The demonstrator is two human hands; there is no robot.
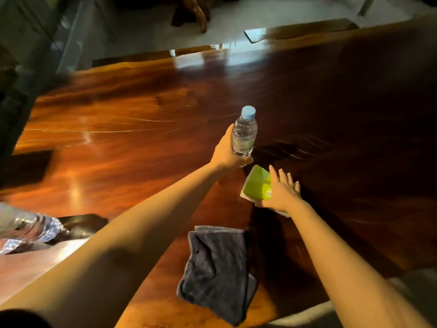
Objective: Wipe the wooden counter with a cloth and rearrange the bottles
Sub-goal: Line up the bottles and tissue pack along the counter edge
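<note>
My left hand (225, 151) grips a small clear water bottle (244, 132) with a pale blue cap, held upright near the middle of the glossy wooden counter (132, 119). Just to its right, my right hand (282, 191) lies with spread fingers on a green and white packet (256, 184) that rests on the wood. A dark grey cloth (216, 271) lies crumpled on the counter near the front edge, between my two forearms, and neither hand touches it.
Plastic bottles in clear wrap (26, 227) lie at the left edge, partly out of frame. Beyond the counter's far edge is a pale floor (165, 29) with dark wooden furniture (194, 10). The counter's right part is in shadow.
</note>
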